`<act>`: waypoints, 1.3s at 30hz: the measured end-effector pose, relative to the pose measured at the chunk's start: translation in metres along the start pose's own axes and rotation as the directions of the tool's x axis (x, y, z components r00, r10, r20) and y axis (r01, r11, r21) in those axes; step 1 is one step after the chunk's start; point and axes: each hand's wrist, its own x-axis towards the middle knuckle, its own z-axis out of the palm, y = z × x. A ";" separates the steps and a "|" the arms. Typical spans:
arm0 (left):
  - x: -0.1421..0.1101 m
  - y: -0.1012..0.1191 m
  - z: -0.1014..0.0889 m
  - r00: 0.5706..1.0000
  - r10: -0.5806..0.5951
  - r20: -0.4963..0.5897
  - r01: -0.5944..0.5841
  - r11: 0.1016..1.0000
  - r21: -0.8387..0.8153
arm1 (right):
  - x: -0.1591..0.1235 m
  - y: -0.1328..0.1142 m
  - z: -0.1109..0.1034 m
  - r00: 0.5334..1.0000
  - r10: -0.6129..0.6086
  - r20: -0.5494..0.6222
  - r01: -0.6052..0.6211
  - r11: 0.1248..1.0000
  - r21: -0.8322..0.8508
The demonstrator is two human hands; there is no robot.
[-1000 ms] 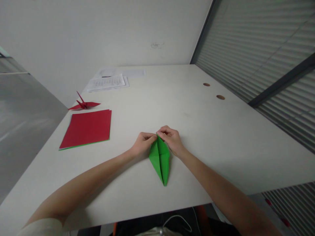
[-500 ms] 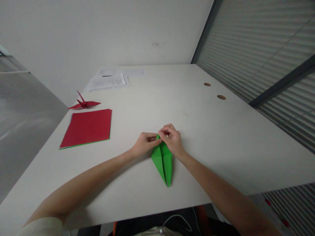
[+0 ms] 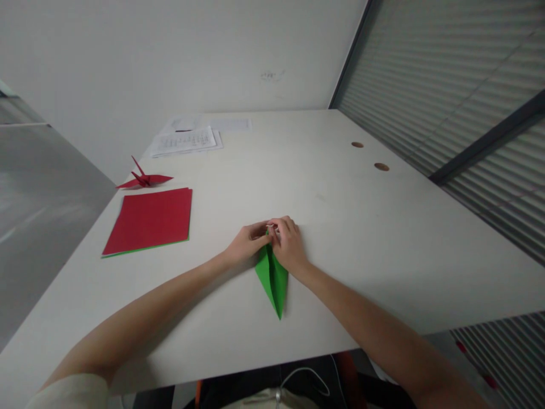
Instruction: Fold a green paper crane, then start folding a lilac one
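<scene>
A green folded origami paper (image 3: 272,275) is at the near middle of the table, its long point toward me. My left hand (image 3: 247,243) pinches the upper end of the paper from the left side. From the right, my right hand (image 3: 289,243) closes on the same upper end, fingertips meeting those of the left. The fingers cover the top of the paper, and a small pale bit shows between them. A dark crease runs down the paper's middle.
To the left lies a stack of red and green paper sheets (image 3: 149,221), with a red origami crane (image 3: 145,180) behind it. Printed papers (image 3: 187,141) are farther back. Two round holes pierce the white table (image 3: 332,250) near the window blinds (image 3: 447,85).
Both hands and the green paper have shifted slightly left. The paper's lower end, split into two points before, now shows as one point. My right hand's fingers have curled further over the top.
</scene>
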 end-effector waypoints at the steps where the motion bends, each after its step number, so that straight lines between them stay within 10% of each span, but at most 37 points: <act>1: 0.000 0.003 -0.003 0.997 0.037 -0.062 -0.032 0.996 0.079 | 0.000 -0.002 -0.001 1.000 0.001 0.019 0.000 0.999 -0.046; 4: -0.008 0.013 -0.012 0.972 0.207 -0.112 -0.144 0.898 0.415 | -0.001 -0.005 -0.002 0.999 0.011 0.051 -0.003 0.988 -0.151; 12: -0.067 0.011 -0.001 0.865 0.362 0.347 -0.491 0.473 0.731 | -0.002 -0.004 0.002 0.985 -0.007 0.174 0.046 0.974 -0.222; 23: -0.094 -0.002 0.000 0.845 0.364 0.391 -0.523 0.411 0.747 | -0.001 -0.009 -0.038 0.835 -0.156 0.528 0.180 0.984 0.007; 32: -0.084 0.005 0.000 0.871 0.327 0.366 -0.482 0.433 0.762 | -0.067 0.003 -0.062 0.833 -0.216 0.510 0.332 0.932 -0.147; 39: -0.052 0.003 -0.010 0.873 0.299 0.385 -0.478 0.368 0.798 | -0.041 0.018 -0.047 0.816 -0.238 0.526 0.405 0.886 -0.227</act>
